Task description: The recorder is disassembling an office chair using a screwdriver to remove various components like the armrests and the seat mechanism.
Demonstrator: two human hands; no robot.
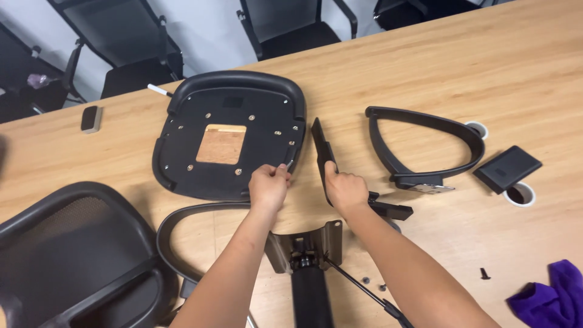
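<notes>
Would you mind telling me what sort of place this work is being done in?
Probably an office meeting room: a long wooden table with round cable holes, black office chairs along its far side, and a whiteboard eraser and marker.

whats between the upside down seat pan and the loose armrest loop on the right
In the head view, a flat black bracket stands on edge between the seat pan and the armrest loop, gripped by the right hand.

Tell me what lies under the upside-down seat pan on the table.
The seat pan rests straight on the wooden table; bare wood shows through its square centre hole. The left hand touches its near edge, the right hand holds a black bracket beside it. Anything else beneath is covered.
</notes>
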